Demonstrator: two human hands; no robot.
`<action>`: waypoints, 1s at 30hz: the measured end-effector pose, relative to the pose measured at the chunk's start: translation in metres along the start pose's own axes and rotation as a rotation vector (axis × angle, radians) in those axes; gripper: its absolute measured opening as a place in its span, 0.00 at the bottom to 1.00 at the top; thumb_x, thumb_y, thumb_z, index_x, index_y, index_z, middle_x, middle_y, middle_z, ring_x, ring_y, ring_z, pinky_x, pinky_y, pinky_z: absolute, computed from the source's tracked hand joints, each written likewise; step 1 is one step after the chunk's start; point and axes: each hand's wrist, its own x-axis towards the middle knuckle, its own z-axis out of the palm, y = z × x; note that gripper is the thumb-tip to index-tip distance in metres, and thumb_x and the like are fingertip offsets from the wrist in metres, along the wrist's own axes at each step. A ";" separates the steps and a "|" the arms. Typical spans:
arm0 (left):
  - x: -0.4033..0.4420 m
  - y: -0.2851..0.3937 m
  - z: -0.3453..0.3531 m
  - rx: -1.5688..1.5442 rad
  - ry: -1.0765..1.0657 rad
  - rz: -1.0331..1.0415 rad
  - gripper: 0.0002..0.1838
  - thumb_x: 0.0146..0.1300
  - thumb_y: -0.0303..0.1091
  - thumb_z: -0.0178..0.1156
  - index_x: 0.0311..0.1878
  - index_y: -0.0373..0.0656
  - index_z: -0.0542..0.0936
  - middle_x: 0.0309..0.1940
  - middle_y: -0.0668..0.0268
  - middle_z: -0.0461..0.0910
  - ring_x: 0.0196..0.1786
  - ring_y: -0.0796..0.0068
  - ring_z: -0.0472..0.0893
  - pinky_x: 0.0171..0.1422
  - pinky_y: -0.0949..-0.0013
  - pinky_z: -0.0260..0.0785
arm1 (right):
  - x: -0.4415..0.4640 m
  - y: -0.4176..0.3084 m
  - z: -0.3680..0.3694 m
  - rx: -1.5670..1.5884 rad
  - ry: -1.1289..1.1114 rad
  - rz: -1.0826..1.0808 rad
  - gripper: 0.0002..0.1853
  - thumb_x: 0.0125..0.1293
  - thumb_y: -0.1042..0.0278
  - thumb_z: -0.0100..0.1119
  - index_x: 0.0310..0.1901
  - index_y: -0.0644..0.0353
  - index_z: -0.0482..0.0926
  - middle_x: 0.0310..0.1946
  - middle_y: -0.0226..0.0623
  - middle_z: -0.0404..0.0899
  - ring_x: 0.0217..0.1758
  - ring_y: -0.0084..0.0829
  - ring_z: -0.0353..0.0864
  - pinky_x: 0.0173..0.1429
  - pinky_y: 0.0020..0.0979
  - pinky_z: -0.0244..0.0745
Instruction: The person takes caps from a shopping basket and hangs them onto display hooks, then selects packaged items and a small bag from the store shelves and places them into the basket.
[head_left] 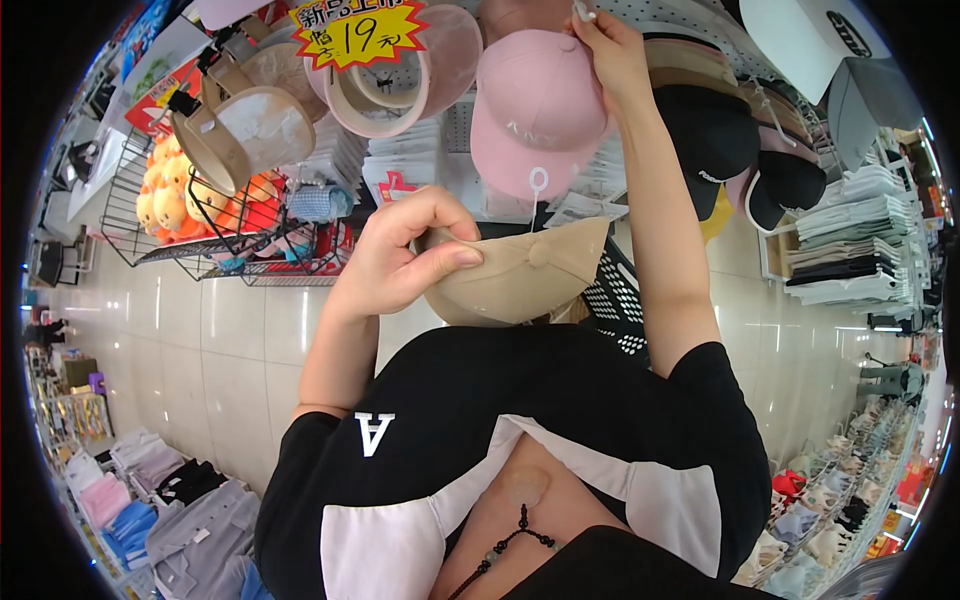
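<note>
My left hand [418,252] pinches the edge of a beige cap [530,262] between thumb and fingers, in front of my chest. The cap is tilted, with its top button toward me. Higher up, my right hand [612,50] is closed on a small white piece [583,12] at the top edge of the view; its exact kind is unclear. Just left of that hand hangs a pink baseball cap [540,110] with lettering on its front. A white hook end [539,182] shows below the pink cap, above the beige one.
Sun visors [405,85] hang at the upper left under a yellow price sign [362,35]. Black caps [705,125] hang at the right. A wire basket [185,232] holds orange plush toys. A black perforated basket [612,300] is partly hidden behind the beige cap.
</note>
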 end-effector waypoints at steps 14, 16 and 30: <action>0.016 -0.010 0.003 -0.004 0.025 -0.115 0.08 0.54 0.31 0.62 0.31 0.38 0.74 0.25 0.72 0.74 0.29 0.86 0.70 0.33 0.80 0.61 | 0.062 0.038 -0.015 -0.626 0.362 -0.374 0.07 0.61 0.70 0.53 0.33 0.66 0.75 0.26 0.39 0.77 0.29 0.32 0.76 0.35 0.30 0.70; 0.016 -0.011 0.001 0.007 0.046 -0.126 0.08 0.55 0.31 0.62 0.31 0.38 0.74 0.25 0.73 0.74 0.29 0.86 0.70 0.33 0.80 0.62 | 0.023 0.021 -0.010 -0.404 0.295 -0.245 0.10 0.62 0.66 0.56 0.35 0.66 0.78 0.31 0.32 0.78 0.35 0.21 0.73 0.42 0.23 0.67; 0.035 -0.026 0.014 0.055 0.037 -0.082 0.08 0.56 0.32 0.62 0.32 0.39 0.74 0.26 0.72 0.74 0.29 0.86 0.69 0.33 0.80 0.61 | -0.134 -0.064 0.019 -0.029 -0.339 0.090 0.06 0.63 0.72 0.54 0.33 0.66 0.77 0.28 0.33 0.78 0.32 0.19 0.77 0.39 0.19 0.71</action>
